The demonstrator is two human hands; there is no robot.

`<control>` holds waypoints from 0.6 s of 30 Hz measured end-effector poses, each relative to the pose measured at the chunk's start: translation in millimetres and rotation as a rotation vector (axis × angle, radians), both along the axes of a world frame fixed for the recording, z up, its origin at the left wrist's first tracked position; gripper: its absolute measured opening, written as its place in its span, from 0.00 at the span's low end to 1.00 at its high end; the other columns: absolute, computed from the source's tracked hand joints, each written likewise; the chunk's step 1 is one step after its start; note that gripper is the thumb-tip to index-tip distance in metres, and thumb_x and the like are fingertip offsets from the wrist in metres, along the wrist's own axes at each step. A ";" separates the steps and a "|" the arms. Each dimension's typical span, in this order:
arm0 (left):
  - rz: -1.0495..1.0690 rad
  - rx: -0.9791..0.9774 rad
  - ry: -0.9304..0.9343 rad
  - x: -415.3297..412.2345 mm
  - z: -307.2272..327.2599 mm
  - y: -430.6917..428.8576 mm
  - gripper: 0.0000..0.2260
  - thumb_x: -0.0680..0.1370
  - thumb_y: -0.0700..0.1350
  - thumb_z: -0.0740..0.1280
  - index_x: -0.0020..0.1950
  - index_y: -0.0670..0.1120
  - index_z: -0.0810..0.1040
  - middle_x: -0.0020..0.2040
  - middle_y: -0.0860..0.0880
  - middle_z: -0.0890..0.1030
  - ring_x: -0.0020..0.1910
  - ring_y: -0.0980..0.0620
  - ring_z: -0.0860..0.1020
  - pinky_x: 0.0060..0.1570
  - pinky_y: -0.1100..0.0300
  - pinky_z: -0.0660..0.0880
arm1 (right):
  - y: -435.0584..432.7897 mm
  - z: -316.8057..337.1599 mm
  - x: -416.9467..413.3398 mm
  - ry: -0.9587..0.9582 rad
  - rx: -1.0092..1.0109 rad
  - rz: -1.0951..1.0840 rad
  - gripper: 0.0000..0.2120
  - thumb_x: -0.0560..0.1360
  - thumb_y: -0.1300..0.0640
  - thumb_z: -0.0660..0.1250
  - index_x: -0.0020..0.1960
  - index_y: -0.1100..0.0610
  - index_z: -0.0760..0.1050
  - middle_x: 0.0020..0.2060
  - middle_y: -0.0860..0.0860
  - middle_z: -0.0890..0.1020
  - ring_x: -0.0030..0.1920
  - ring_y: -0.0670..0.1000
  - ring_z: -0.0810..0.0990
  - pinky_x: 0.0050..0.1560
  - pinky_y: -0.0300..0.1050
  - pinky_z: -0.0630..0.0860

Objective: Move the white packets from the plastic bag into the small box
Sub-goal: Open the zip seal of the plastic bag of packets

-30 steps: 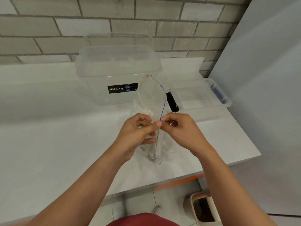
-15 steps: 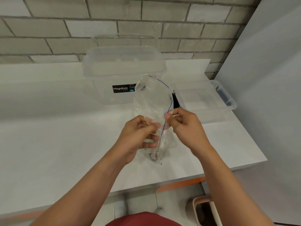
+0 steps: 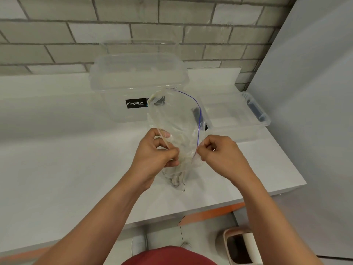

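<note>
Clear plastic makes up the zip bag point(image 3: 177, 127) that stands upright on the white counter point(image 3: 66, 169) directly in front of me, its mouth pulled wide between my two hands. My left hand point(image 3: 158, 152) pinches the left lip of the bag, with the fingers curled in around the pale seal strip. My right hand point(image 3: 219, 155) pinches the opposite lip, the one edged with a thin blue line point(image 3: 199, 121). Down in the bottom of the bag, behind the wrinkled film, lie the white packets point(image 3: 176, 180); they are bunched together and I cannot count them. The small box point(image 3: 238, 132), also clear plastic, sits uncovered on the counter just behind and to the right of the bag, near the counter's right end, with a blue clip at its far side. A larger clear container point(image 3: 114, 109) with its lid on and a black Megabox label point(image 3: 136, 103) stands behind the bag, against the grey brick wall point(image 3: 57, 35). Below the counter's edge, on the floor to my right, is a beige bin point(image 3: 229, 238).
</note>
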State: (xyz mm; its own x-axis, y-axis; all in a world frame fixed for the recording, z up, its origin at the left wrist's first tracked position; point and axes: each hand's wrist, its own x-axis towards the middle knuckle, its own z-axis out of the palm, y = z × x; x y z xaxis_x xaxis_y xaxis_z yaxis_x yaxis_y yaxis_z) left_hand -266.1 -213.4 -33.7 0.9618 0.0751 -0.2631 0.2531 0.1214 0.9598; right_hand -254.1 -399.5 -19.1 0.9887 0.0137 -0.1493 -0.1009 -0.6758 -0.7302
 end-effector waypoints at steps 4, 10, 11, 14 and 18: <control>-0.029 0.024 0.012 -8.1 3.1 -0.8 0.24 0.71 0.29 0.70 0.59 0.48 0.67 0.40 0.48 0.81 0.33 0.52 0.78 0.41 0.48 0.83 | 4.2 7.2 -2.0 -0.179 0.044 -0.154 0.07 0.71 0.52 0.68 0.36 0.53 0.77 0.33 0.47 0.82 0.36 0.49 0.79 0.39 0.46 0.76; -0.071 0.143 -0.047 -25.6 2.3 -14.3 0.30 0.69 0.35 0.75 0.59 0.51 0.60 0.43 0.50 0.78 0.36 0.59 0.79 0.42 0.55 0.82 | 13.4 20.0 -1.1 -0.208 0.049 -0.092 0.06 0.73 0.54 0.63 0.39 0.52 0.76 0.33 0.49 0.82 0.36 0.52 0.79 0.37 0.47 0.75; -0.035 0.250 -0.105 -24.1 1.2 -12.0 0.33 0.67 0.38 0.78 0.59 0.52 0.58 0.47 0.51 0.76 0.40 0.62 0.78 0.45 0.63 0.79 | 13.1 20.2 -0.9 -0.209 0.044 -0.085 0.06 0.74 0.54 0.63 0.40 0.52 0.76 0.32 0.50 0.82 0.36 0.53 0.79 0.37 0.47 0.74; 0.204 0.683 -0.417 -1.8 11.6 6.7 0.40 0.61 0.47 0.81 0.63 0.48 0.59 0.57 0.53 0.65 0.58 0.53 0.68 0.54 0.74 0.64 | 10.6 18.0 -1.8 -0.223 0.002 -0.040 0.04 0.76 0.55 0.62 0.43 0.51 0.73 0.32 0.50 0.81 0.35 0.52 0.78 0.34 0.46 0.72; 0.223 1.151 -0.679 47.1 50.9 38.6 0.22 0.68 0.54 0.74 0.58 0.49 0.74 0.67 0.45 0.67 0.69 0.42 0.63 0.64 0.50 0.65 | 8.9 16.1 0.4 -0.234 0.015 0.080 0.07 0.77 0.61 0.59 0.46 0.48 0.69 0.34 0.47 0.78 0.31 0.48 0.72 0.33 0.44 0.69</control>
